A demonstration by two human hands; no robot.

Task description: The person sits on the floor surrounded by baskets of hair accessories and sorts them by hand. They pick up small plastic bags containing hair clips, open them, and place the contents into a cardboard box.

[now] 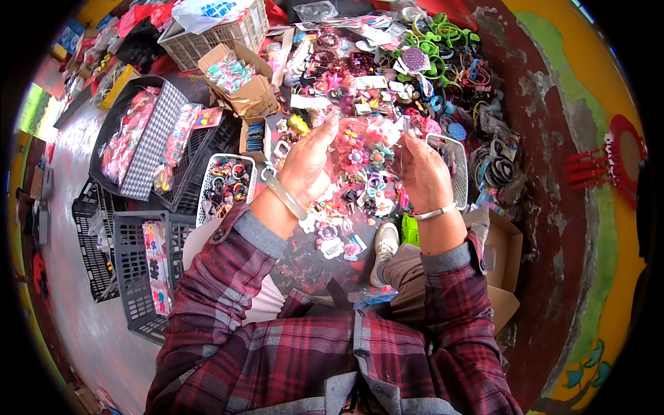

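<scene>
Between my two hands is a clear plastic bag [364, 151] with colourful flower hair ornaments showing in it or through it; the film is hard to make out against the pile behind. My left hand [309, 160], with a pale bangle at the wrist, closes on the bag's left side, thumb on top. On the opposite side my right hand [424, 171], with a white bangle, pinches the film between thumb and curled fingers. Below them, small packs of hair ornaments [332, 245] lie loose on the dark ground.
A white basket of hair ties [227, 183] stands left, beside a grey crate [131, 242]. Farther back are a cardboard box of packets [259, 93] and a houndstooth-sided bin [149, 138]. Headbands [443, 41] heap at the far right. An open carton [503, 252] sits near my right leg.
</scene>
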